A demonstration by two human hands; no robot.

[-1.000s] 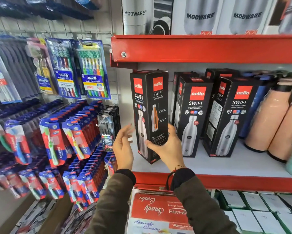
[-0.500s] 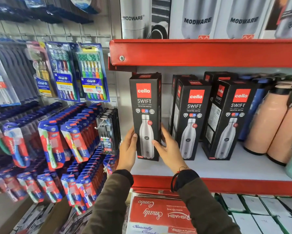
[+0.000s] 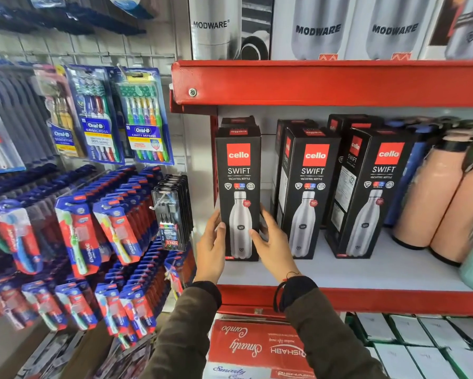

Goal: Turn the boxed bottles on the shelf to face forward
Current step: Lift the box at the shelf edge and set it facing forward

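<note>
Three black Cello Swift bottle boxes stand in the front row on the white shelf (image 3: 394,272). The left box (image 3: 239,170) stands upright at the shelf's left end, its front panel facing me. My left hand (image 3: 212,244) presses its left side and my right hand (image 3: 273,244) its right side, both low on the box. The middle box (image 3: 309,192) is turned a little, showing its front and left side. The right box (image 3: 372,192) is angled the same way. More black boxes stand behind them, mostly hidden.
Peach-coloured flasks (image 3: 432,192) stand right of the boxes, a mint one at the far right edge. A red shelf lip (image 3: 325,83) runs overhead with Modware boxes above. Toothbrush packs (image 3: 142,116) hang on the wall to the left. Red cartons (image 3: 257,348) sit below.
The left box was lifted and turned corner-on a second ago; it has since been rotated front-on and set back on the shelf, pushed a little deeper, with both hands staying on its sides.
</note>
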